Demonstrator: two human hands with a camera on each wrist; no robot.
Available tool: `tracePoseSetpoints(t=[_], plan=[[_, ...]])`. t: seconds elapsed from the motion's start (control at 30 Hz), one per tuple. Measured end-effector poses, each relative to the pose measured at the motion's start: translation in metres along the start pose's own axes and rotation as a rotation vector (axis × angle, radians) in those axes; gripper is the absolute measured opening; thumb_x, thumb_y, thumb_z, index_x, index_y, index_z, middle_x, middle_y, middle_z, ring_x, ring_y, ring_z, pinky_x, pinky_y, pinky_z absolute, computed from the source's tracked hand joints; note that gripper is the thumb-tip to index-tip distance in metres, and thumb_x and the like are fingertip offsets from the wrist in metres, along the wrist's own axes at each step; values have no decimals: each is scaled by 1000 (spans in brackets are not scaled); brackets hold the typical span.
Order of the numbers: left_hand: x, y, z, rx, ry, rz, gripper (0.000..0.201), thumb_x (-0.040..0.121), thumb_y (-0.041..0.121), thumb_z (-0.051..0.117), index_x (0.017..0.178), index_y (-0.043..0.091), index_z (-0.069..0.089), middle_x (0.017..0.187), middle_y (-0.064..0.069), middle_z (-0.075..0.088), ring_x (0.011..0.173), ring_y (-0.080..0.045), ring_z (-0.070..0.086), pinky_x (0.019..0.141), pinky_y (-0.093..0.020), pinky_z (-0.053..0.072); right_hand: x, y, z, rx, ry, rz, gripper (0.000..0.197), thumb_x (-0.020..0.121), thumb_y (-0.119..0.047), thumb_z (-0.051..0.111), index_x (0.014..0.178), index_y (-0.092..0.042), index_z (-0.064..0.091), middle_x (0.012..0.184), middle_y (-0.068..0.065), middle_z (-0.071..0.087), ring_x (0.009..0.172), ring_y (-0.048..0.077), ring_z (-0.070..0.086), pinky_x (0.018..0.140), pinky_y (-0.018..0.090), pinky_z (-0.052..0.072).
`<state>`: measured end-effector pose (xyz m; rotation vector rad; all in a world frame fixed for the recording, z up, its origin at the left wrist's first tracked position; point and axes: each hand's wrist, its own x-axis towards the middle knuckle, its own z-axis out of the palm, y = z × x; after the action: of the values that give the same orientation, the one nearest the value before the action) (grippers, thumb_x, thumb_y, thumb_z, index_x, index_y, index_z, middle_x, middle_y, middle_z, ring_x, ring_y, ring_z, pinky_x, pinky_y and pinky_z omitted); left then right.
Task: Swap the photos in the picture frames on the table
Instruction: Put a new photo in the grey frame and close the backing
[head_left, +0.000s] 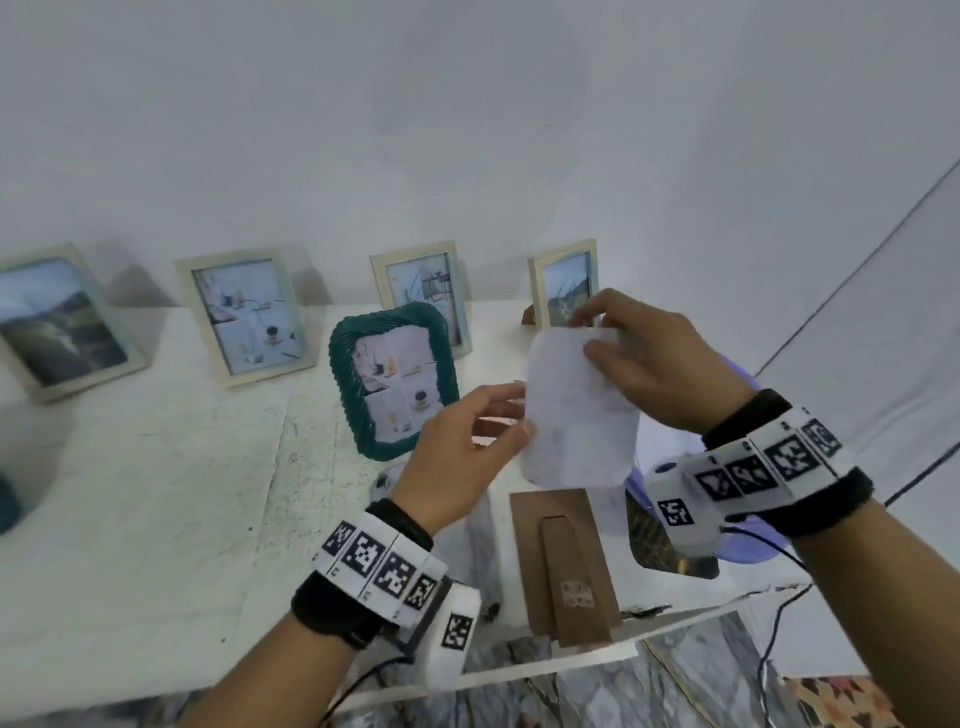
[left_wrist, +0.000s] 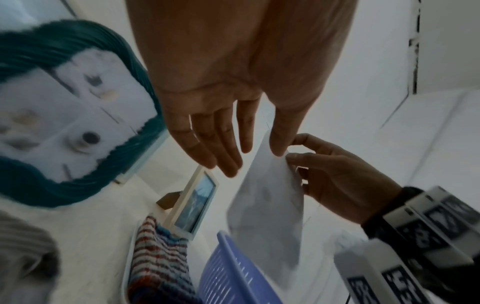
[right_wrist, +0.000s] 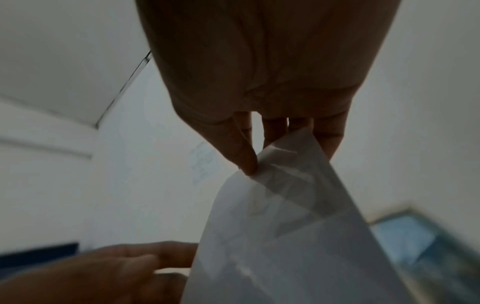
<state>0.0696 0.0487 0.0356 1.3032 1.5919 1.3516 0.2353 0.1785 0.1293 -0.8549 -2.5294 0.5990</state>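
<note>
A white photo sheet (head_left: 576, 410) (left_wrist: 270, 205) (right_wrist: 285, 236) hangs in the air with its blank back toward me. My right hand (head_left: 639, 353) (right_wrist: 259, 160) pinches its top edge between thumb and fingers. My left hand (head_left: 467, 431) (left_wrist: 259, 150) reaches in from the left with fingers nearly straight, and its thumb touches the sheet's left edge. Below the sheet, a brown frame backing (head_left: 566, 566) with its stand lies flat on the table. A green rope-pattern frame (head_left: 395, 379) (left_wrist: 52, 115) stands just left of my hands with a photo inside.
Several pale frames stand along the wall, among them one at the left (head_left: 247, 317) and one behind my right hand (head_left: 563, 280). A purple basket (head_left: 727, 545) (left_wrist: 233, 273) sits under my right wrist. The table's front edge (head_left: 519, 670) is close.
</note>
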Motion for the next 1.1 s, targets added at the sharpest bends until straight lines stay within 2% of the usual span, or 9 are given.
tracePoseSetpoints(t=[0.1, 0.2, 0.37, 0.43, 0.5, 0.6, 0.77, 0.9, 1.1], plan=[[-21, -12, -22, -46, 38, -90, 25, 90, 15, 66, 115, 11, 66, 95, -8, 72, 83, -20, 67, 68, -25, 55, -6, -11, 37, 203, 20, -14, 23, 91, -20, 56, 114, -26, 55, 86, -5, 56, 77, 14, 57, 67, 25, 48], [-44, -31, -44, -78, 125, -166, 16, 89, 6, 66, 103, 14, 70, 81, 0, 73, 70, -13, 64, 60, -24, 53, -13, -8, 82, 347, 79, 178, 32, 90, -23, 64, 120, -23, 53, 85, -2, 56, 73, 17, 58, 64, 28, 53], [-75, -65, -66, -41, 219, -268, 16, 89, 7, 66, 96, 21, 71, 77, -7, 73, 73, -34, 67, 70, -46, 57, -44, -9, 151, 617, -154, 384, 16, 89, -14, 65, 102, -17, 56, 77, 13, 63, 63, 18, 61, 56, 36, 56], [-83, -78, -68, 20, 213, -311, 15, 89, 9, 67, 96, 22, 71, 78, -4, 74, 76, -34, 68, 74, -48, 59, -55, -9, 170, 570, -154, 380, 15, 88, -13, 65, 101, -17, 57, 75, 14, 62, 62, 16, 59, 59, 35, 56], [-88, -88, -68, 81, 208, -345, 13, 87, 12, 70, 95, 22, 72, 80, -1, 73, 74, -26, 69, 75, -46, 59, -64, -8, 184, 516, -153, 382, 18, 88, -14, 65, 104, -17, 57, 72, 5, 57, 60, 6, 53, 59, 23, 50], [-93, -96, -67, 195, 217, -363, 13, 84, 18, 73, 97, 21, 73, 82, 5, 71, 74, -11, 67, 76, -35, 59, -74, -8, 198, 484, -146, 383, 22, 88, -14, 64, 106, -19, 55, 69, -3, 51, 57, 1, 47, 58, 14, 41], [-96, -97, -61, 347, 209, -304, 10, 84, 18, 73, 93, 22, 71, 79, 9, 68, 70, 2, 61, 66, -8, 44, -83, -4, 211, 345, -136, 402, 20, 87, -17, 63, 105, -19, 54, 68, -4, 51, 62, 11, 50, 69, 38, 51], [-95, -101, -60, 487, 172, -275, 14, 84, 23, 72, 97, 19, 68, 91, 3, 62, 82, -9, 60, 77, -24, 48, -86, -3, 212, 241, -158, 392, 19, 87, -24, 59, 105, -20, 53, 72, -4, 55, 67, 16, 56, 69, 39, 53], [-97, -114, -58, 582, 128, -327, 39, 83, 33, 71, 119, 22, 61, 105, 3, 48, 87, -9, 55, 78, -23, 44, -86, -7, 212, 87, -183, 354, 12, 90, -26, 55, 98, -18, 52, 71, -7, 45, 69, 15, 50, 65, 29, 41]])
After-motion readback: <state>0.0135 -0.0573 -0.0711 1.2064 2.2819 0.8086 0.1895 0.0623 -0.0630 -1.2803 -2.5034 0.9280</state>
